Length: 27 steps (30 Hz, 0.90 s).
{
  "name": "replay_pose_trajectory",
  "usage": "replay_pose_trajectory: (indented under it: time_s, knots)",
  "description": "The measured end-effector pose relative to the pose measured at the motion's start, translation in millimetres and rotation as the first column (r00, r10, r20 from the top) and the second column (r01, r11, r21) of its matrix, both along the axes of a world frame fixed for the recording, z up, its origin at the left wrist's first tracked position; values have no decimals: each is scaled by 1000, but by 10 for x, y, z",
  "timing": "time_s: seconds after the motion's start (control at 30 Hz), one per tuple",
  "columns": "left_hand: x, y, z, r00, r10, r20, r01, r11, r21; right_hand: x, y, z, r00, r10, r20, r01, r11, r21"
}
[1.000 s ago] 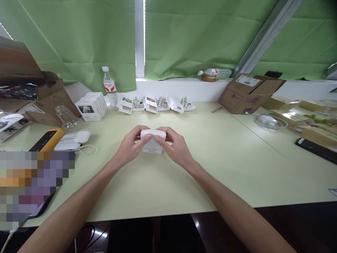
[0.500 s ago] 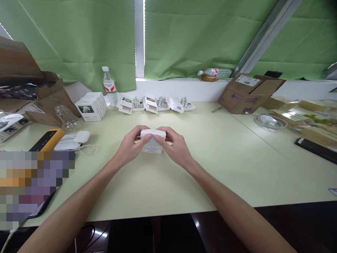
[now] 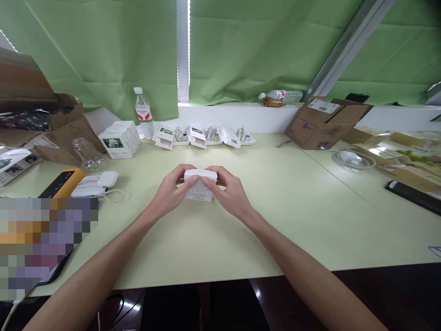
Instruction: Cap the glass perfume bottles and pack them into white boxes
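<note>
Okay, near edge first: pale green table (image 3: pixel 206 248), with a dark-edged object (image 3: pixel 57 271) at the left, mostly pixelated out. Past the bare front stretch, one small white box (image 3: pixel 200 193) sits upright between both hands, roughly mid-table and left of centre in view. Printed face toward the wearer. Can't tell if its base touches the tabletop.

Left hand (image 3: pixel 175 186) clamped on the box's left side, right hand (image 3: pixel 228 187) clamped on its right. Thumbs nearly meet at the upper near face; the other fingers curl behind and are partly hidden.

Off left: orange-and-black device (image 3: pixel 67 181), white case (image 3: pixel 107 179) with cable just beside it. Off right: long black object (image 3: pixel 413 195); coiled white cable (image 3: pixel 354 160) a bit farther back.

Back row: white boxes with a flower picture (image 3: pixel 119 141) standing grouped, then three opened white cartons (image 3: pixel 196 136) with trays of small glass bottles. Capped water bottle (image 3: pixel 143 114) upright behind; cardboard box (image 3: pixel 317 126) tilted at right. Green curtains (image 3: pixel 255 50) behind everything.
</note>
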State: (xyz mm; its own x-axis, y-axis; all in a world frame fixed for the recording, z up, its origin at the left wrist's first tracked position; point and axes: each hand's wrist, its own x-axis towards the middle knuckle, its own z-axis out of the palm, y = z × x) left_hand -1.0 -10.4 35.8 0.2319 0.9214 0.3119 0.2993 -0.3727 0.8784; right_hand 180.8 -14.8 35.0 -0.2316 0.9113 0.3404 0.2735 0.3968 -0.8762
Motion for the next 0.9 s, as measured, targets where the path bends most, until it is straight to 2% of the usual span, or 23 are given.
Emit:
replay_pose_trajectory:
  time_s: [0.9]
  knots:
    - [-5,8,-14,1000,-2,13,1,1000,6,-8,2,-4,1000,-1,-1,1,1000,7]
